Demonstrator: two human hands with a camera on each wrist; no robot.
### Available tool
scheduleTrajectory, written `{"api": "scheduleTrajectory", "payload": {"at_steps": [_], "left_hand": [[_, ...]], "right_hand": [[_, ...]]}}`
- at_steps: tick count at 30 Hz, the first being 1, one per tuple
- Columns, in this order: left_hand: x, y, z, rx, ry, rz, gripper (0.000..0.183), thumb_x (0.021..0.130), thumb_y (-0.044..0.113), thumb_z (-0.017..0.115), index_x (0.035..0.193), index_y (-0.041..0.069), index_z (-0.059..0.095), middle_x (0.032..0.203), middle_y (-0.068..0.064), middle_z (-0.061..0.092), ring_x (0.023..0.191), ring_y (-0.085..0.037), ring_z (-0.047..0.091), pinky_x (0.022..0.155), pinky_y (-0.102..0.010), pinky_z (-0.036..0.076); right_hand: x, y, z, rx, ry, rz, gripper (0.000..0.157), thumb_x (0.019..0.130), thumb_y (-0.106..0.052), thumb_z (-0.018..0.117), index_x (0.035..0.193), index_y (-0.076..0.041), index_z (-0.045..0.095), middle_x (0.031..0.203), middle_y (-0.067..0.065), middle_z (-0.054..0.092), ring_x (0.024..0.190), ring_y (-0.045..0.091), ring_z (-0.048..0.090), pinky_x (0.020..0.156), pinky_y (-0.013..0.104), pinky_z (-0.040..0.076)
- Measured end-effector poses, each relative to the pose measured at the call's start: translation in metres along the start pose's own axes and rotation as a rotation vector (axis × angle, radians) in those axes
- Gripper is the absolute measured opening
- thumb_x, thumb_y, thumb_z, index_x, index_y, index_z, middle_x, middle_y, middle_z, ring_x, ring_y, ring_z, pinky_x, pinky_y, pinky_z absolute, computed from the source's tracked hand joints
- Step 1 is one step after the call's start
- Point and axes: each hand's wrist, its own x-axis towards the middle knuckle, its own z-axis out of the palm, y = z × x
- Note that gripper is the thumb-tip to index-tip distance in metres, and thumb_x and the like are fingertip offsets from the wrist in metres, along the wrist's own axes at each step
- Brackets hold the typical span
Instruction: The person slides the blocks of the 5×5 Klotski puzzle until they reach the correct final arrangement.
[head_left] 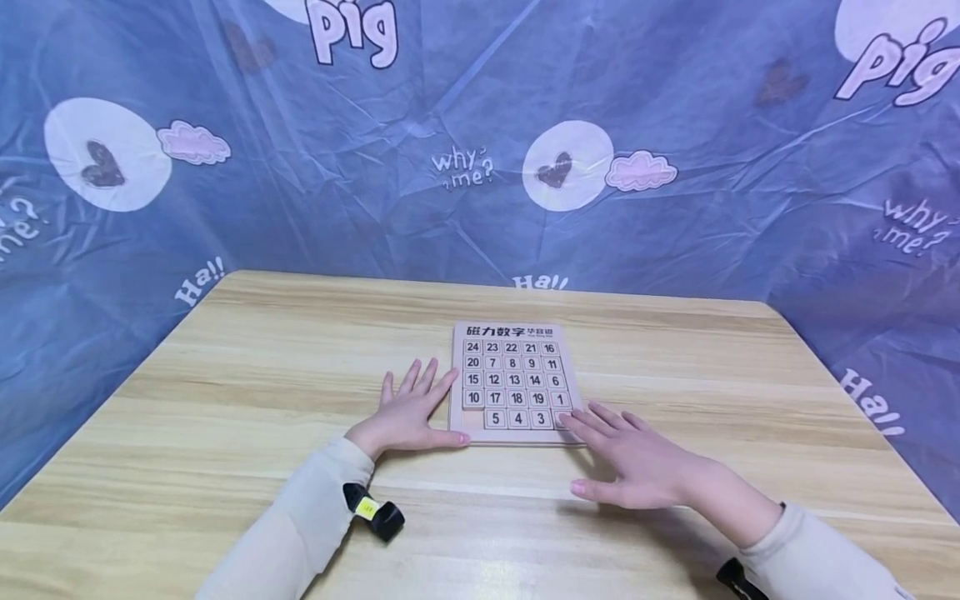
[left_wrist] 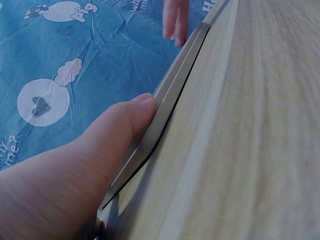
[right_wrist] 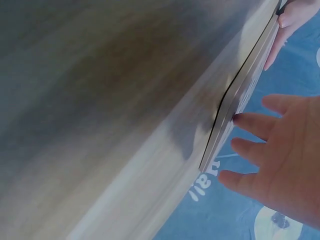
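A number sliding puzzle (head_left: 513, 436) lies flat on the table, its rows of square numbered tiles facing up. The bottom row has a gap at its left end, beside tile 5 (head_left: 496, 418). My left hand (head_left: 408, 421) spreads at the puzzle's left side, the thumb (left_wrist: 142, 107) resting on the near left corner. Over the near right corner, my right hand (head_left: 641, 462) reaches in with fingers extended. Its index fingertip touches the last tile of the bottom row and hides that number. In the right wrist view, the other fingers (right_wrist: 250, 150) are spread apart.
The wooden table (head_left: 300, 333) stretches around the puzzle on all sides. Behind it hangs a blue printed cloth (head_left: 360, 200), which also runs along both sides. A dark strap with a small camera (head_left: 375, 510) sits on the left sleeve.
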Motion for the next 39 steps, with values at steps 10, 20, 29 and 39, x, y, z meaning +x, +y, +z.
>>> {"api": "scheduleTrajectory", "payload": {"at_steps": [10, 20, 29, 39], "left_hand": [[0.001, 0.0, 0.0, 0.002, -0.005, -0.002, 0.1, 0.062, 0.077, 0.044, 0.14, 0.025, 0.009, 0.142, -0.012, 0.0, 0.127, -0.03, -0.007, 0.093, -0.055, -0.011], [0.001, 0.0, 0.0, 0.005, -0.007, -0.004, 0.1, 0.062, 0.077, 0.043, 0.14, 0.025, 0.009, 0.142, -0.012, 0.0, 0.127, -0.03, -0.007, 0.093, -0.055, -0.011], [0.001, 0.002, -0.002, 0.005, -0.006, -0.007, 0.1, 0.062, 0.077, 0.044, 0.14, 0.025, 0.009, 0.142, -0.012, 0.0, 0.127, -0.03, -0.007, 0.093, -0.055, -0.011], [0.001, 0.001, -0.002, 0.001, -0.011, -0.006, 0.1, 0.062, 0.077, 0.044, 0.14, 0.025, 0.009, 0.142, -0.012, 0.001, 0.127, -0.03, -0.007, 0.093, -0.055, -0.011]], "right_hand": [[0.001, -0.003, 0.003, -0.024, -0.002, 0.001, 0.079, 0.078, -0.062, 0.042, 0.137, -0.012, 0.026, 0.136, 0.012, 0.028, 0.124, 0.032, 0.02, 0.093, 0.056, 0.017], [0.007, -0.007, 0.006, -0.021, -0.007, -0.024, 0.079, 0.077, -0.063, 0.042, 0.137, -0.014, 0.024, 0.138, 0.011, 0.023, 0.125, 0.03, 0.017, 0.093, 0.057, 0.017], [0.013, -0.012, 0.006, -0.009, -0.02, -0.04, 0.08, 0.077, -0.063, 0.042, 0.138, -0.015, 0.023, 0.139, 0.01, 0.022, 0.126, 0.028, 0.016, 0.094, 0.056, 0.016], [0.017, -0.015, 0.005, -0.019, -0.034, -0.053, 0.081, 0.077, -0.064, 0.04, 0.137, -0.012, 0.024, 0.138, 0.013, 0.024, 0.126, 0.031, 0.015, 0.094, 0.056, 0.016]]}}
